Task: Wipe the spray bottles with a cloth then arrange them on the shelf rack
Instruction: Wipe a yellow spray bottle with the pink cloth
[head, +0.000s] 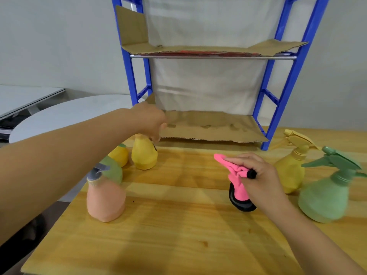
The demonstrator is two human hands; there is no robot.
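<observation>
The rack [292,80] stands bare of bottles, so wiping seems the step in hand: in front of it the right hand [260,179], fingers curled, clamps the cloth [238,187] onto a black bottle [241,203]. By the rack's left foot the left hand [151,120] hangs blurred over a yellow bottle [144,155], and I cannot tell its grip. Next it should close round that neck.

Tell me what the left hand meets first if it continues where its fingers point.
Probably the yellow bottle just below: the left hand has its fingers pointing down over its top; depth is unclear.
</observation>
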